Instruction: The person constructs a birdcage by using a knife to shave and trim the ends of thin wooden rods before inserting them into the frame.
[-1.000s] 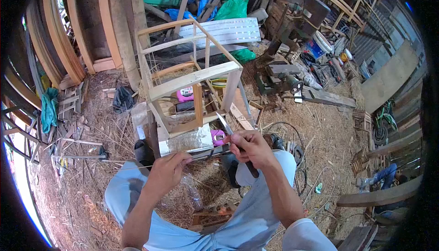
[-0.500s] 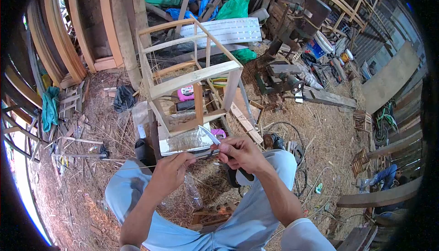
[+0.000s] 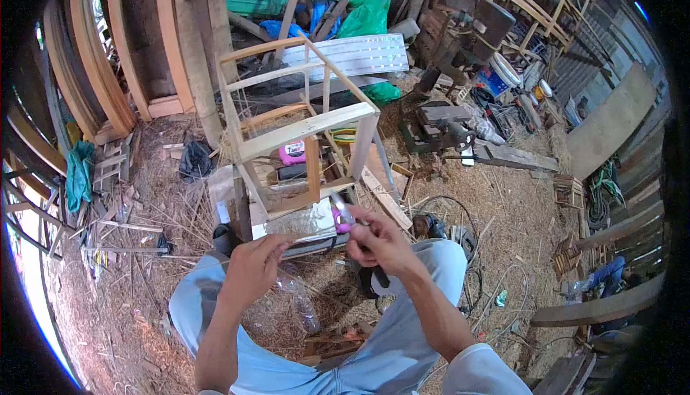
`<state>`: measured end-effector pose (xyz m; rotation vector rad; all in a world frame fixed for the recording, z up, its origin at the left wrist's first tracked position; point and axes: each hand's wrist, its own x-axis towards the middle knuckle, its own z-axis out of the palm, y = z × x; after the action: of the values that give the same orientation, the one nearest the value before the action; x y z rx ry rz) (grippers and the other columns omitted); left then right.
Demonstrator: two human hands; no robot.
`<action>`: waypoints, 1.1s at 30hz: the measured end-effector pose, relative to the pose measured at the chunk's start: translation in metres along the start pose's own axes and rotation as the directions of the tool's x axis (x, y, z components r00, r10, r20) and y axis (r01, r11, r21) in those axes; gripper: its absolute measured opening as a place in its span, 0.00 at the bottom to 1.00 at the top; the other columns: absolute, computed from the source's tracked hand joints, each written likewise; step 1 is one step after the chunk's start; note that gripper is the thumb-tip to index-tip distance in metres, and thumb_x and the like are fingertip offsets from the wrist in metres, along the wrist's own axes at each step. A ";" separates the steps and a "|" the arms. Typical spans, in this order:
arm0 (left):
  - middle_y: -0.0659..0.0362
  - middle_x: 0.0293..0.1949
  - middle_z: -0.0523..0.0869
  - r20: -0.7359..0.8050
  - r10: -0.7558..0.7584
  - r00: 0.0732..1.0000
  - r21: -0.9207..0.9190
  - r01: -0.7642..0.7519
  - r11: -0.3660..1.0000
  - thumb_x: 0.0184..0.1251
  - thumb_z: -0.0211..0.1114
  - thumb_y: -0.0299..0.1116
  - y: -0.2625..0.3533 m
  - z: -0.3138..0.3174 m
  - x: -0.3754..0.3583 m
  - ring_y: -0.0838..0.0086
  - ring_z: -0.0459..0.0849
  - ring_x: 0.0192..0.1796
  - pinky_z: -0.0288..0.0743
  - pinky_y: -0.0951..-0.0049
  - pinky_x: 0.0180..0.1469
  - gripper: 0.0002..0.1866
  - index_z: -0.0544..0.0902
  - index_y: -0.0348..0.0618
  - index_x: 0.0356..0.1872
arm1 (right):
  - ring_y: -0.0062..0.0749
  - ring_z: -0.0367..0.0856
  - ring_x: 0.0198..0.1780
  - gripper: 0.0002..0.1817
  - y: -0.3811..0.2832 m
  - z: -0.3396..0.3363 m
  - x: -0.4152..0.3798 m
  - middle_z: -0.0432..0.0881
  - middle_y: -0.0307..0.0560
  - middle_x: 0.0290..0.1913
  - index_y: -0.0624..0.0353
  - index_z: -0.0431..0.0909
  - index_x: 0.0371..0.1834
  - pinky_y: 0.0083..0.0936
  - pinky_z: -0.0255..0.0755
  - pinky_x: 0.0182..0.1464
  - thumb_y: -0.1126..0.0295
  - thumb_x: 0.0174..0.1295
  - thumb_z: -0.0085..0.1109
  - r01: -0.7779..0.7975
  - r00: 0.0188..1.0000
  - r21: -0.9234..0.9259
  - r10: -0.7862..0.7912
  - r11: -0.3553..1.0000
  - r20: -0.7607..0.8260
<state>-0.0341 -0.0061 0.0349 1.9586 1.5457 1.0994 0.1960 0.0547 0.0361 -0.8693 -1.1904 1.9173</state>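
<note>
My left hand (image 3: 251,269) pinches a thin light strip (image 3: 302,239) above my left knee. The strip runs right towards my right hand (image 3: 381,244), which is closed round a knife with a dark handle. The knife's blade (image 3: 342,210) points up and away, blurred, over a pink item (image 3: 343,224). Whether the blade touches the strip, I cannot tell. Just beyond my hands stands an open wooden frame (image 3: 309,130), with a white board (image 3: 293,224) at its near foot.
Shavings and offcuts cover the ground. A metal machine (image 3: 438,125) stands right of the frame, near a long timber (image 3: 514,156). A black cable (image 3: 471,215) curls beside my right knee. Curved wooden pieces (image 3: 172,43) lean at the left. At the far right, a person's blue-clothed leg (image 3: 608,274) shows.
My left hand has moved slightly left and down, away from my right hand. The knife blade has swung a little and is now blurred. The gap between my hands is wider.
</note>
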 end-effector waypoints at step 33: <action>0.57 0.29 0.82 -0.025 0.207 0.978 0.450 -0.174 0.876 0.46 0.60 0.19 -0.019 -0.021 -0.005 0.62 0.81 0.32 0.75 0.65 0.35 0.12 0.79 0.44 0.34 | 0.10 0.58 0.16 0.14 -0.018 -0.091 -0.008 0.66 0.30 0.19 0.59 0.76 0.49 0.11 0.49 0.15 0.62 0.68 0.50 0.128 0.880 0.031 -0.099 0.991 -0.465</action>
<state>-0.0627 -0.0086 0.0324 2.4431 1.7999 0.9575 0.2794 0.0940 0.0217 -1.1205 -0.8662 1.5237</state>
